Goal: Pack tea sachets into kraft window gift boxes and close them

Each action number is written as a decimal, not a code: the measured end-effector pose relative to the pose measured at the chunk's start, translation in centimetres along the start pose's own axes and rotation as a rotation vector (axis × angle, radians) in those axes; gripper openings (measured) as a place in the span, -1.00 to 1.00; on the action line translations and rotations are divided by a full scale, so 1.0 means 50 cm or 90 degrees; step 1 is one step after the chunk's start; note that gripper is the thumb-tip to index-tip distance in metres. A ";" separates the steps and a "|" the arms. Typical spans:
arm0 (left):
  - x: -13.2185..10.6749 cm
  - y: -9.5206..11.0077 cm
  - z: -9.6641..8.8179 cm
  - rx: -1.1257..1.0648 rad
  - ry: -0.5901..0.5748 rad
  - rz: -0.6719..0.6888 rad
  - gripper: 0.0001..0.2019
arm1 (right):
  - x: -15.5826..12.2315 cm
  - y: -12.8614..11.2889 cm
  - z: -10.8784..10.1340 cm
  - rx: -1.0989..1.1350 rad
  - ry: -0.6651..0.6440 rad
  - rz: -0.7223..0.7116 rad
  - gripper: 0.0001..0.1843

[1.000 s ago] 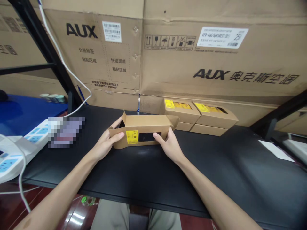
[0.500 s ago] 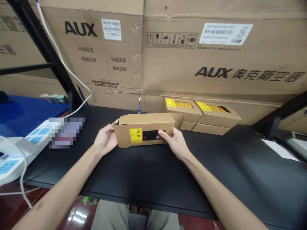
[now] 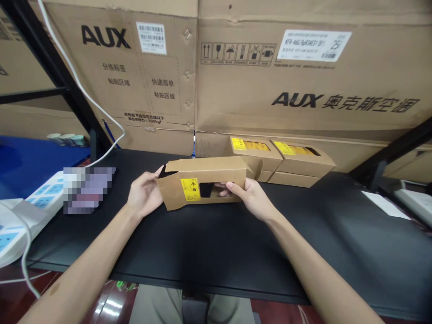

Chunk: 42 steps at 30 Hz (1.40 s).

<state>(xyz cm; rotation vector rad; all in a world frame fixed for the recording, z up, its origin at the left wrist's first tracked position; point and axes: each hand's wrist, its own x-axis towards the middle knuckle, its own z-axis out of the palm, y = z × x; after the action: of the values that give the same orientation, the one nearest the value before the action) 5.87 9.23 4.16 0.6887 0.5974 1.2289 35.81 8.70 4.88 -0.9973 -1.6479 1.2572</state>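
A brown cardboard box [image 3: 216,168] with a yellow label [image 3: 191,189] and a cut-out window is held just over the black table, its long side toward me. At its left end the flaps stand open, and a dark gap shows there. My left hand [image 3: 144,193] is closed around that end, its fingertips partly hidden behind the flap. My right hand [image 3: 254,198] grips the right end, thumb on the front by the window. Through the window some of its fingers show. A flap [image 3: 258,168] also sticks out at the right end.
Several similar boxes [image 3: 300,164] are stacked behind, on the right. On the left lie a white power strip [image 3: 43,193] and a blurred-out flat item [image 3: 89,189]. Large cartons [image 3: 236,99] wall off the back of the black table [image 3: 202,252]. White paper [image 3: 384,204] lies at right.
The box's left end flaps have spread wider, with a larger dark gap. More of the right hand's fingers show through the window. The whole view has shifted slightly.
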 end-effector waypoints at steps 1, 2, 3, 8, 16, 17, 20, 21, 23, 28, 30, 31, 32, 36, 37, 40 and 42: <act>0.000 -0.002 0.003 -0.006 0.015 -0.001 -0.75 | -0.001 -0.002 0.003 -0.007 0.006 -0.001 -0.45; -0.001 -0.004 0.005 -0.009 0.029 -0.003 -0.73 | -0.002 -0.004 0.007 -0.015 0.015 0.001 -0.45; -0.003 -0.006 0.007 -0.009 0.040 -0.007 -0.70 | -0.003 -0.004 0.010 -0.026 0.026 0.004 -0.44; -0.011 -0.030 0.023 -0.008 0.048 -0.027 -0.59 | -0.017 -0.021 0.010 -0.096 0.105 -0.001 -0.45; 0.032 -0.166 0.132 0.009 0.044 -0.007 -0.62 | -0.025 -0.245 -0.084 -0.434 0.066 0.017 -0.75; 0.042 -0.184 0.146 0.022 0.035 -0.011 -0.64 | -0.022 -0.276 -0.096 -0.505 0.050 0.041 -0.77; 0.068 -0.220 0.163 0.084 0.041 -0.007 -0.67 | -0.009 -0.339 -0.122 -0.705 0.009 0.085 -0.77; 0.074 -0.225 0.161 0.110 0.051 -0.002 -0.66 | -0.004 -0.351 -0.127 -0.755 -0.004 0.093 -0.75; 0.081 -0.227 0.146 0.162 0.070 0.015 -0.64 | 0.006 -0.364 -0.137 -0.827 -0.022 0.105 -0.70; 0.074 -0.206 0.103 0.272 0.086 0.072 -0.69 | 0.017 -0.377 -0.162 -0.920 -0.002 0.112 -0.67; 0.068 -0.200 0.096 0.302 0.083 0.083 -0.72 | 0.013 -0.385 -0.169 -0.926 0.004 0.112 -0.68; 0.066 -0.198 0.094 0.314 0.080 0.087 -0.73 | 0.009 -0.389 -0.170 -0.925 0.009 0.113 -0.69; 0.065 -0.198 0.093 0.326 0.076 0.090 -0.74 | 0.005 -0.392 -0.170 -0.926 0.018 0.115 -0.69; 0.061 -0.202 0.096 0.361 0.063 0.104 -0.77 | -0.011 -0.397 -0.163 -0.929 0.080 0.112 -0.66; 0.060 -0.204 0.096 0.368 0.060 0.109 -0.77 | -0.013 -0.396 -0.161 -0.928 0.086 0.113 -0.65; 0.056 -0.208 0.097 0.382 0.056 0.122 -0.78 | -0.020 -0.395 -0.162 -0.936 0.110 0.113 -0.62; 0.055 -0.211 0.097 0.389 0.052 0.130 -0.79 | -0.024 -0.399 -0.168 -0.943 0.141 0.101 -0.60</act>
<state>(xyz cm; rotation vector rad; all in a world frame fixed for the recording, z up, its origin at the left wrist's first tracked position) 16.78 9.22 -0.66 1.2371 1.0088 1.2708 41.85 6.57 25.57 -1.9976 -2.2467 -0.2613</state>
